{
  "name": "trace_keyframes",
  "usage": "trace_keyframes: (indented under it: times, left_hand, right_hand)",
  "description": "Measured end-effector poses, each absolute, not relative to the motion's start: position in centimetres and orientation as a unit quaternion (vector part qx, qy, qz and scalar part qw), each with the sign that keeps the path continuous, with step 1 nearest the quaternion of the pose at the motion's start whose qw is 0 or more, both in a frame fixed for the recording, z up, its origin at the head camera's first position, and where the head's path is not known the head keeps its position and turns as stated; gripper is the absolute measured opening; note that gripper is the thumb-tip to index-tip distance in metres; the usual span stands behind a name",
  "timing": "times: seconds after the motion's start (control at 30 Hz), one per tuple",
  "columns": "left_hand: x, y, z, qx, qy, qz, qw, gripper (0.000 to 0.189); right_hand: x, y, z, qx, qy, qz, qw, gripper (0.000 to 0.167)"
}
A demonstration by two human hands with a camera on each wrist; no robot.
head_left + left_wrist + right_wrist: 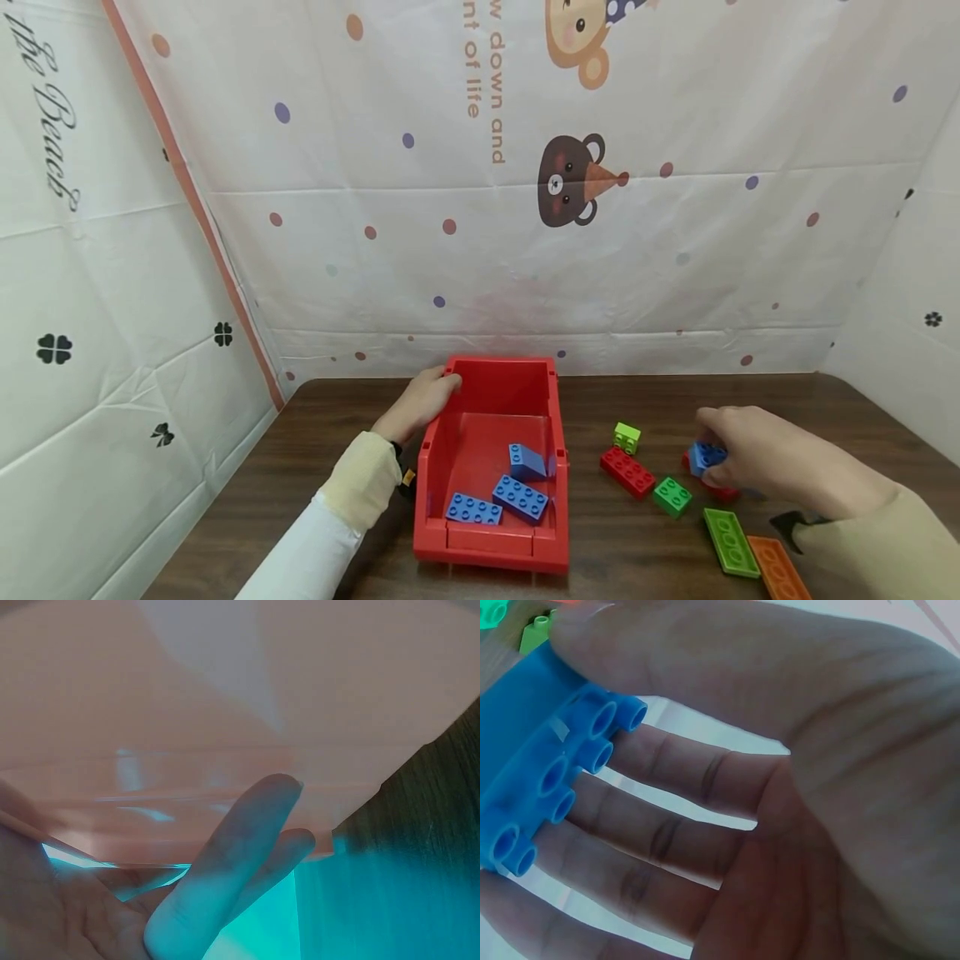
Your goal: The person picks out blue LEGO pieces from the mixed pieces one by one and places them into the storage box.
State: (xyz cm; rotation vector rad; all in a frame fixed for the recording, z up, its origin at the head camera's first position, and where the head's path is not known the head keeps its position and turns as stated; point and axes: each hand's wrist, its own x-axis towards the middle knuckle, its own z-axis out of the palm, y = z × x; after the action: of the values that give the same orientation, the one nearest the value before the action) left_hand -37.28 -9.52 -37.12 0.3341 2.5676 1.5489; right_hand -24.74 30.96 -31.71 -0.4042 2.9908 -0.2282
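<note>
A red plastic bin (491,543) lies in front of me with a few blue toy building bricks (520,498) on its floor. At its far left corner my left hand (420,406) grips the side wall, thumb over the rim. In the left wrist view, fingers (232,862) lie along the wall's outer face. Over on the right, my right hand (780,457) pinches a blue brick (532,735) between thumb and fingers, its studs toward the palm. That brick is low over a red brick (723,492), partly hidden by the hand.
Between bin and right hand lie a lime brick (627,437), a red brick (627,472) and a green brick (672,497). A green plate (731,543) and an orange plate (778,569) lie nearer me. A patterned cloth (375,283) hangs behind the wooden table (300,467).
</note>
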Motion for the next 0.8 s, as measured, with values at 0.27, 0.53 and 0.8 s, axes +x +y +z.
trace_keyframes:
  times: [0.27,0.53,0.8]
  left_hand:
    - [-37.1,-9.6,-37.0,0.110,0.848,0.514,0.067,0.033]
    - [-37.1,-9.6,-37.0,0.108,0.852,0.509,0.064,0.033]
    - [-37.2,-9.5,-37.1,0.110,0.852,0.508,0.058,0.032]
  right_hand:
    - [-24.8,30.6,-31.5,-0.135,0.986,-0.083,0.048,0.034]
    - [-24.8,29.8,-30.8,-0.149,0.981,-0.114,0.053,0.027]
    - [-24.9,28.3,-30.2,-0.166,0.979,-0.114,0.035,0.028]
